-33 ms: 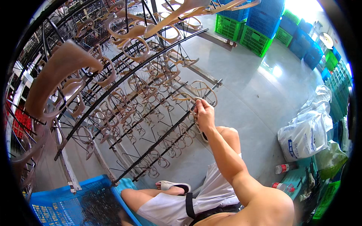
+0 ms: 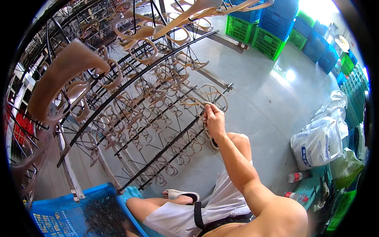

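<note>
My right hand (image 2: 214, 117) reaches out to a black metal rod rack (image 2: 158, 152), and its fingers pinch a tan looped sandal strap (image 2: 196, 103) hanging at the end of a rod. Several more tan and brown straps (image 2: 146, 106) hang on pegs all over the rack, and a large brown one (image 2: 63, 75) hangs close to the camera at the upper left. My left hand is out of sight. I am seated low, in white shorts, with a bare knee under the arm and a white slipper (image 2: 182, 194) on my foot.
A blue crate (image 2: 51, 215) holding dark pieces stands at the lower left. Green crates (image 2: 260, 37) and blue crates (image 2: 316, 43) are stacked at the far right. White sacks (image 2: 319, 138) and two red-capped bottles (image 2: 294, 176) stand on the grey floor to my right.
</note>
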A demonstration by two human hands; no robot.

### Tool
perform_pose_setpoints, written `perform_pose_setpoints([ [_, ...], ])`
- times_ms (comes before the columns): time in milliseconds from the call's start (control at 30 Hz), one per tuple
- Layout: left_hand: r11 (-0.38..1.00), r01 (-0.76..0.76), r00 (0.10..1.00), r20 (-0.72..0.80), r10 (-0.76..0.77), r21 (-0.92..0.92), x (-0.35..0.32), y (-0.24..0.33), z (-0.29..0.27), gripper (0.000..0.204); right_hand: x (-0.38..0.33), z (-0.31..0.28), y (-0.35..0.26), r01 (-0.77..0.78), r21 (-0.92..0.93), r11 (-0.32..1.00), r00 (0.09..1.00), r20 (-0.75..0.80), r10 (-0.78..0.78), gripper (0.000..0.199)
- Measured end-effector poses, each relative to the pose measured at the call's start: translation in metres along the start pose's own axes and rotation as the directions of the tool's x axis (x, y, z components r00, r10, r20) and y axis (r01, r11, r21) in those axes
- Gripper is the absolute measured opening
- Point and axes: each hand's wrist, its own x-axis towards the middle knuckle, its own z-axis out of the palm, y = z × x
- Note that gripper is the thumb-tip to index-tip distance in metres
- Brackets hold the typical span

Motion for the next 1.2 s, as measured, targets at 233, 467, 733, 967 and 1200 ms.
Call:
perform_pose_setpoints([
  [233, 0.812, 0.265, 0.95, 0.284, -0.128, -0.52, 0.059, -0.059, -0.035, 0.037, -0.016, 0.009, -0.006, 0.072, -0.189, 0.979, 0.984, 0.173, -0.039, 0.022],
  [467, 0.98, 0.017, 0.999, -0.041, -0.026, -0.2, -0.013, -0.01, -0.1, 0.036, -0.008, 0.0, -0.005, 0.182, -0.398, 0.899, 0.981, 0.135, -0.138, 0.023],
  [733, 0.978, 0.171, 0.974, 0.127, -0.186, 0.12, -0.061, 0.021, -0.154, 0.032, -0.003, -0.006, -0.006, 0.182, -0.382, 0.906, 0.978, 0.169, -0.125, 0.022],
  [967, 0.994, -0.101, 0.989, -0.103, 0.104, 0.032, -0.053, 0.008, -0.177, 0.022, -0.011, -0.002, -0.002, 0.192, -0.439, 0.878, 0.981, 0.092, -0.169, 0.022],
  [1200, 0.841, -0.064, 0.989, 0.076, 0.125, -0.537, -0.076, 0.011, -0.159, 0.017, 0.0, -0.006, 0.005, 0.262, -0.352, 0.899, 0.964, 0.047, -0.263, 0.021],
])
